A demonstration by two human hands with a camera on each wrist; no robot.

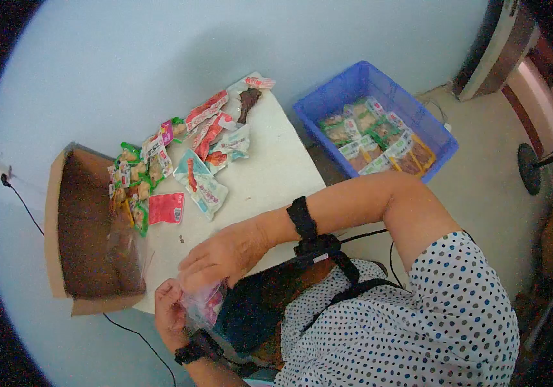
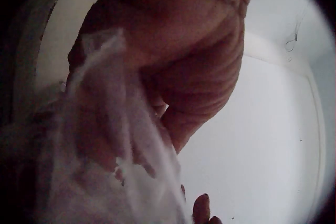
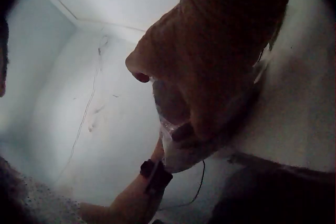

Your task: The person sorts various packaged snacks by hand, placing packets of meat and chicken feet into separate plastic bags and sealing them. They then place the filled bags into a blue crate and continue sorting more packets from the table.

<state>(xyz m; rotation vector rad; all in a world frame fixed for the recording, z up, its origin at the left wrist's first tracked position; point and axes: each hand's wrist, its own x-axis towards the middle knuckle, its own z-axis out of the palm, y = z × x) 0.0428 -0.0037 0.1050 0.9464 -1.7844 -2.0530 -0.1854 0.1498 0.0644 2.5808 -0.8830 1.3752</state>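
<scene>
A clear plastic bag (image 1: pixel 207 304) with something pink and red inside is held at the table's near edge. My left hand (image 1: pixel 171 308) pinches its rim, with the fingers bent. Over the top of the bag lies my right hand (image 1: pixel 222 257), its fingers curled down on the plastic and the tips partly hidden. In the left wrist view the loose plastic (image 2: pixel 121 124) hangs in front of my left hand (image 2: pixel 173 50). The right wrist view shows my right hand (image 3: pixel 210 50) gripping the bag (image 3: pixel 184 155), whose contents are too dark to tell.
Red, green and white food packets (image 1: pixel 202 184) lie on the white table (image 1: pixel 283 174), beside a dark packaged piece (image 1: pixel 248 104). An open cardboard box (image 1: pixel 86 226) stands at the left. A blue crate (image 1: pixel 437 151) with several packets is on the floor beyond the table.
</scene>
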